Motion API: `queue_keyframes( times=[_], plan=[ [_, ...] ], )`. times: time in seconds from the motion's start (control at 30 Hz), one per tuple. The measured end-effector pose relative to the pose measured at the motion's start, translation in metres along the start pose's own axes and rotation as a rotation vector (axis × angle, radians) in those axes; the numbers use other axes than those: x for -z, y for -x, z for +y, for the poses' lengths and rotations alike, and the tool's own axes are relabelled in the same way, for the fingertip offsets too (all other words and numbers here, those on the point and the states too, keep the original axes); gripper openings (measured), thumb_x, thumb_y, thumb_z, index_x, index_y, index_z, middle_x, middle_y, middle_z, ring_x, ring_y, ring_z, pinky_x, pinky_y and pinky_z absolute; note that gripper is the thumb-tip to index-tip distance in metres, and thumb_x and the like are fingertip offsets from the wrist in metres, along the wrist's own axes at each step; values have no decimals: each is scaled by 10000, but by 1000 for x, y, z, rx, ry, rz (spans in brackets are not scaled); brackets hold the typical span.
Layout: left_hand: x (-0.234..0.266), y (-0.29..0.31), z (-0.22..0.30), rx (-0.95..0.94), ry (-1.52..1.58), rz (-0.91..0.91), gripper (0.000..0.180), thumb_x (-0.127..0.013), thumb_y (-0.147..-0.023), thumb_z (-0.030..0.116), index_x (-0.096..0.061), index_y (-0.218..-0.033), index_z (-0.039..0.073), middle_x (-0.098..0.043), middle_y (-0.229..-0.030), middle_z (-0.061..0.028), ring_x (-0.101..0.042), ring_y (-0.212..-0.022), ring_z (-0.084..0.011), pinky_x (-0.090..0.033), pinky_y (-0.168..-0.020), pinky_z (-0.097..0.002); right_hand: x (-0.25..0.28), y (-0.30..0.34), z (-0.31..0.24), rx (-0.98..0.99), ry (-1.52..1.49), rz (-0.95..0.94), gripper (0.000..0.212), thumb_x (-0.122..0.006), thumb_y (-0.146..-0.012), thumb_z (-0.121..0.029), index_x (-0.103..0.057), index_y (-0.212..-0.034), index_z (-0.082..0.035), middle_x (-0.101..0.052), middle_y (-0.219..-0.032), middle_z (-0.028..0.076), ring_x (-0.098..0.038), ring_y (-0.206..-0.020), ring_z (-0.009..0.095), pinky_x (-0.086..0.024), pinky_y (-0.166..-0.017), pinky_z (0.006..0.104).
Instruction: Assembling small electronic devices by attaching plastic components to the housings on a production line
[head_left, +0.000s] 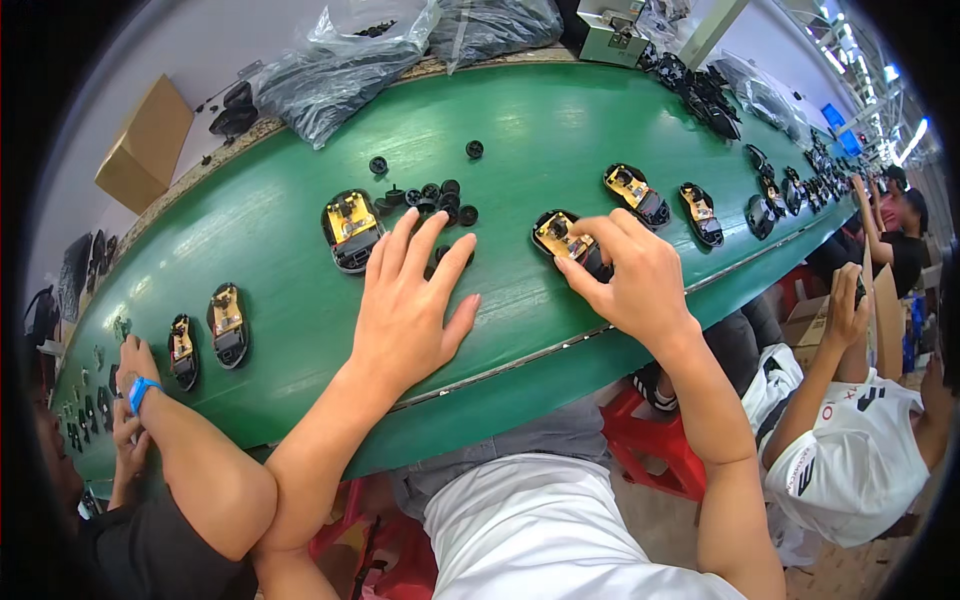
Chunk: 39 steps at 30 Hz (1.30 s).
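On the green belt, my left hand (408, 285) is spread palm-down, its fingertips at the near edge of a cluster of small black scroll wheels (450, 200). Just beyond its fingers lies an opened computer mouse (350, 222) with a yellowish circuit board. My right hand (635, 270) is curled over another opened mouse (553, 232), thumb and forefinger on its board and side; part of that mouse is hidden under the fingers. Two loose wheels, one black scroll wheel (474, 149) and another (378, 165), lie farther back.
More opened mice lie left, such as a mouse shell (228, 325), and right, such as another mouse (701, 214). Plastic bags (340, 85) and a cardboard box (146, 145) line the far edge. A co-worker's arm with a blue wristband (144, 392) reaches in at left; people sit at right.
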<state>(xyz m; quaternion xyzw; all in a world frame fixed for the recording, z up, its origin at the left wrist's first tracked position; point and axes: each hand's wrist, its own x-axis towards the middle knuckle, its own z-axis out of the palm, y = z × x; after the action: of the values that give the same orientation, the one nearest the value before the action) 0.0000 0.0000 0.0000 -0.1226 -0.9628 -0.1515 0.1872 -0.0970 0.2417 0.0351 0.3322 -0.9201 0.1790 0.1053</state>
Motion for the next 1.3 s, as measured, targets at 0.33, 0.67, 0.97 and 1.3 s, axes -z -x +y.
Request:
queue_keyframes(
  times=[0.33,0.67,0.97,1.3],
  plan=[
    [-5,-6,-11,38,8,16,612,-749,-843,184,-549,-1414,90,-434,-1529,-174,-374,-1433,-419,-327,-1159,-513,-2,-23,7,99,-1,-106,343,-756,-845,-335,-737,-1138,-158,-629,-838,99,-680,-774,299,-548,-649,431],
    [5,-2,-18,111,-30,60,636,-766,-822,197,-547,-1409,86,-431,-1533,-167,-343,-1446,-431,-310,-1171,-531,9,-64,-8,118,-221,-105,330,-737,-862,-272,-722,-1131,-82,-625,-757,96,-643,-710,250,-520,-661,371],
    [2,2,-23,141,-32,120,788,-780,-826,417,-477,-1453,48,-371,-1553,-196,-271,-1469,-450,-254,-1189,-564,-101,-180,3,-246,-935,-125,256,-655,-908,-159,-714,-1093,8,-697,-961,64,-608,-877,136,-484,-778,291],
    [11,11,-101,420,219,371,413,-607,-906,96,-572,-1300,-22,-583,-1332,-234,-541,-1262,-411,-427,-1086,-476,-84,-150,-23,160,-390,-164,329,-671,-864,-216,-703,-1140,-40,-665,-1174,182,-624,-1122,363,-483,-999,434]
  ],
)
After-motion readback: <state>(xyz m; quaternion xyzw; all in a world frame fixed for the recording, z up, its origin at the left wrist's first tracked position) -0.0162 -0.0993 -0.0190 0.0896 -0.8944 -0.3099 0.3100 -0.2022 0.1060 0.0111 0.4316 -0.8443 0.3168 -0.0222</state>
